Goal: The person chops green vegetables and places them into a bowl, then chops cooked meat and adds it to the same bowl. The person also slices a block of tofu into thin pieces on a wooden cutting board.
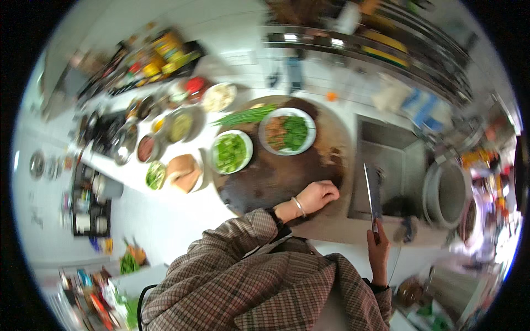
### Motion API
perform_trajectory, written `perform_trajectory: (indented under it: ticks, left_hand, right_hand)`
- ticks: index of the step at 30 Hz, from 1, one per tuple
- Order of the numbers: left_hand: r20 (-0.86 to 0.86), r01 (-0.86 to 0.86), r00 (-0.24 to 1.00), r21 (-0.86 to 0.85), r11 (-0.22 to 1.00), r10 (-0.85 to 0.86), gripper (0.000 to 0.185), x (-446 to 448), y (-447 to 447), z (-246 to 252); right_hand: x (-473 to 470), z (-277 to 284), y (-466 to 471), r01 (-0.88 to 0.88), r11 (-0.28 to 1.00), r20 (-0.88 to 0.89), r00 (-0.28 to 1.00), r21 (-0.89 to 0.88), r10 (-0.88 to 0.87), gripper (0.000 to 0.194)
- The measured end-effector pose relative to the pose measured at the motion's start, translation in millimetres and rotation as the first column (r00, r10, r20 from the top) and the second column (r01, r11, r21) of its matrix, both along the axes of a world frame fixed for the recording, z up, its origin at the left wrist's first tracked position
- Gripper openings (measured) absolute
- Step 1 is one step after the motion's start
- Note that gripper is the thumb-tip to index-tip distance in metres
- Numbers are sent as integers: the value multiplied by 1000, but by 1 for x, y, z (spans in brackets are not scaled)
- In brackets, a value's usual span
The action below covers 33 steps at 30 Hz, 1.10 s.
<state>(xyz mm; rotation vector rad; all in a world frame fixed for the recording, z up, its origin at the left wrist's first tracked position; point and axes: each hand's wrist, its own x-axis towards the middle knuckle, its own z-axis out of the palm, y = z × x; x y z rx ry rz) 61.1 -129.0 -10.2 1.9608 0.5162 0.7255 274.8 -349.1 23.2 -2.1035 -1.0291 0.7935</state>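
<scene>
My right hand (378, 244) grips the handle of a cleaver (371, 194), whose blade points away from me over the near left part of the sink. Over the near right part of a large round wooden chopping board (281, 171), my left hand (316, 196) has its fingers curled; their undersides are hidden. Toward the board's far side sits a white bowl (262, 134) of minced meat (275, 132) and chopped greens (295, 133). To its left are a bowl of cut green vegetables (230, 152) and a bunch of scallions (248, 115).
Right of the board is a steel sink (397, 145), with a large metal pot (447, 194) beyond it. Several food bowls and a plate with a tan block (183, 171) stand to the left. A dish rack (356, 45) hangs on the wall.
</scene>
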Motion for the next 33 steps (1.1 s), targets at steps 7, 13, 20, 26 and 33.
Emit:
perform_trajectory:
  ticks: [7, 13, 20, 26, 33]
  left_hand:
    - [-172, -520, 850, -117, 846, 499, 9, -234, -43, 10]
    - [-714, -401, 314, 498, 769, 626, 12, -413, -74, -27]
    - [-651, -790, 76, 423, 444, 755, 18, -484, -24, -26]
    - [-451, -749, 133, 537, 388, 882, 19, -488, 22, -19]
    - [-423, -421, 255, 761, 494, 869, 60, -476, 77, -27]
  right_hand:
    - [-81, -15, 95, -241, 969, 265, 932, -56, 247, 46]
    - [-130, -42, 130, -253, 967, 320, 919, 27, 232, 57]
    - [-139, -57, 141, -292, 956, 422, 864, -22, 273, 65]
    - [-151, -35, 138, -237, 943, 437, 841, -234, 320, 58]
    - [-156, -21, 126, -170, 969, 604, 758, -181, 246, 54]
